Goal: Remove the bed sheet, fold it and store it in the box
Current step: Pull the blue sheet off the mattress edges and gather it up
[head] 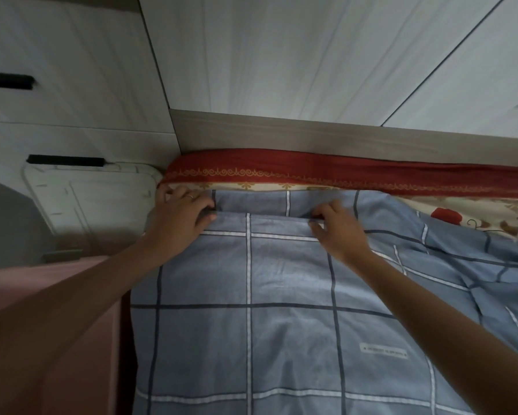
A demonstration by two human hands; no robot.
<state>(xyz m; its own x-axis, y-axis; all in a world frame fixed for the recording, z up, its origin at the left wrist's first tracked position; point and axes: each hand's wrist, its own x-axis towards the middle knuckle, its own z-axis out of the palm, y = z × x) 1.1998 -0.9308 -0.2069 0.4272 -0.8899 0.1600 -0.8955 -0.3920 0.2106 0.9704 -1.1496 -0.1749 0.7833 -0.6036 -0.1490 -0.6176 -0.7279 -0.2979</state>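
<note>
A view from the person's head looks down along both bare forearms to the far edge of a bed, where a grey wooden headboard (311,136) runs left to right below pale wall panels. Against the headboard lies a red and cream patterned underlayer (326,172). Just short of it, on the near side, a blue checked bed sheet (251,295) covers the bed and spreads back toward the viewer, its far edge doubled over into a narrow band that runs parallel to the headboard. The left hand (181,217), with a ring on one finger, sits at the left end of that band near the headboard's left corner, fingers curled and pinching the fold. The right hand (338,227) rests further right along the same band, fingers bent into the crease and seemingly holding cloth. The hands are about level, so neither is clearly nearer the edge. The sheet's loose, rumpled part trails away to the right. Pulling the band toward the viewer, away from the headboard, looks like the next step. A white lidded box (93,199) stands to the left of the headboard's corner, beside the bed.
</note>
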